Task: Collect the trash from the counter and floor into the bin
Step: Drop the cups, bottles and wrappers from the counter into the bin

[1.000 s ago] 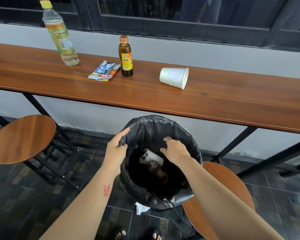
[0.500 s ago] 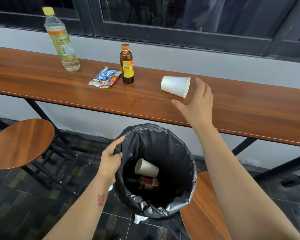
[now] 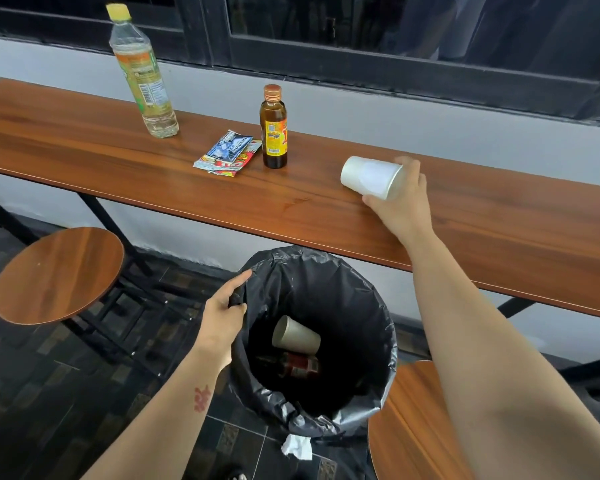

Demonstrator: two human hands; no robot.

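A white paper cup lies on its side on the wooden counter, and my right hand is wrapped around its open end. My left hand grips the left rim of the black bag lining the bin below the counter. Inside the bin lie a paper cup and a dark bottle. On the counter also stand a clear plastic bottle and a small brown bottle, with flat snack wrappers between them. A crumpled white tissue lies on the floor by the bin.
A round wooden stool stands at the left under the counter, another stool at the lower right beside the bin. Black metal counter legs and stool frames cross the dark tiled floor. A window with a dark frame runs behind the counter.
My right hand rose out of the bin, reached across the counter and closed around the white cup. The left hand stayed on the bag's rim.
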